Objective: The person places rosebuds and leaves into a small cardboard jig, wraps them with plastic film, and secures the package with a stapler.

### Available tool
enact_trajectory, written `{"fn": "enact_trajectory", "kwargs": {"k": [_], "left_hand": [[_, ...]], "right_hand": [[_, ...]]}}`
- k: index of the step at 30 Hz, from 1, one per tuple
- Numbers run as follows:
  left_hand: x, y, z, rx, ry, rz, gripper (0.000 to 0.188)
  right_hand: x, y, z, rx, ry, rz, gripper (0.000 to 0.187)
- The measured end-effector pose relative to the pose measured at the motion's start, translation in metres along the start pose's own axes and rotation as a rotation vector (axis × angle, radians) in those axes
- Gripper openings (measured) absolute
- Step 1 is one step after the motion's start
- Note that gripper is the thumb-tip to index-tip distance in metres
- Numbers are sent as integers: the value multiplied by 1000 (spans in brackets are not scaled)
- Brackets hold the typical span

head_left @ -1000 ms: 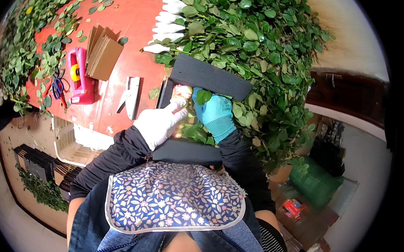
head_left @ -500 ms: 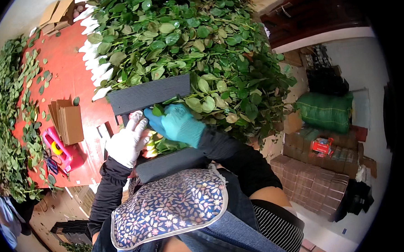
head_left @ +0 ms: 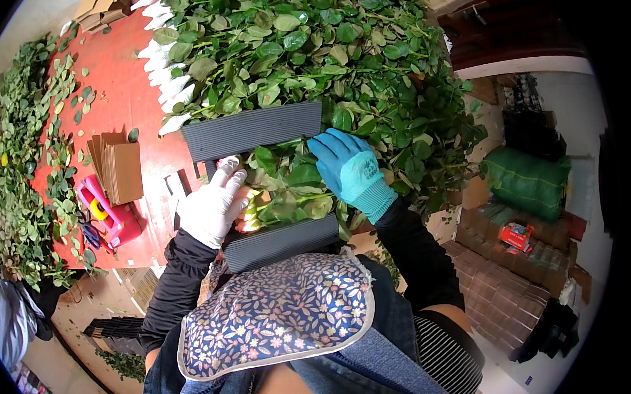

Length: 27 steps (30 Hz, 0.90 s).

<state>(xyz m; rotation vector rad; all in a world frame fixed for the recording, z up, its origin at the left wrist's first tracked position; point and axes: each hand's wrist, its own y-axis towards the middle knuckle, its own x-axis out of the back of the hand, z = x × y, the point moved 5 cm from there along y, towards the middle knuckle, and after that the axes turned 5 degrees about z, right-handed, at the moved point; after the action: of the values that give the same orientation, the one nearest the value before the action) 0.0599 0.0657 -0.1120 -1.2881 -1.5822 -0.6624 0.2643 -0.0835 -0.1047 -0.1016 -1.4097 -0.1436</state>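
Note:
Two dark grey ribbed panels, the far panel (head_left: 256, 129) and the near panel (head_left: 282, 242), flank a bundle of roses lying between them. Pale pink and yellowish blooms (head_left: 247, 217) are at the left, with green leafy stems (head_left: 291, 205) running right. My left hand (head_left: 214, 205), in a white glove, has its fingers closed on a rose bloom by the far panel's left end. My right hand (head_left: 353, 173), in a blue glove, lies over the leafy stems at the panel's right end, fingers stretched out. The stems under its palm are hidden.
A large pile of leafy stems (head_left: 323, 56), with white-wrapped heads (head_left: 173, 90), covers the far side of the red table (head_left: 113, 72). At left are cardboard pieces (head_left: 123, 170), a pink tape dispenser (head_left: 112, 216) and loose leaves. Stacked cardboard (head_left: 499, 280) and a green sack (head_left: 529, 180) stand right.
My right hand has slid right along the stems, away from the blooms, uncovering leaves between the panels. My left hand stays at the blooms. The whole view has shifted slightly.

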Motion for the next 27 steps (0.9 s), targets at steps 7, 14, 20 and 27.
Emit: {"fn": "enact_trajectory", "kwargs": {"k": [7,14,20,27], "left_hand": [[0,1,-2,4,-15,24,48],[-13,3,3,32,-89,26,49],[7,3,-2,43,-123,18,50],[-7,4,0,-2,-59,4,54]], "right_hand": [[-9,3,-4,0,19,171,40],[-28,-3,-14,19,12,183,42],[-1,15,-13,104,-4,105,32],[10,-4,22,74,142,160,36]]}}
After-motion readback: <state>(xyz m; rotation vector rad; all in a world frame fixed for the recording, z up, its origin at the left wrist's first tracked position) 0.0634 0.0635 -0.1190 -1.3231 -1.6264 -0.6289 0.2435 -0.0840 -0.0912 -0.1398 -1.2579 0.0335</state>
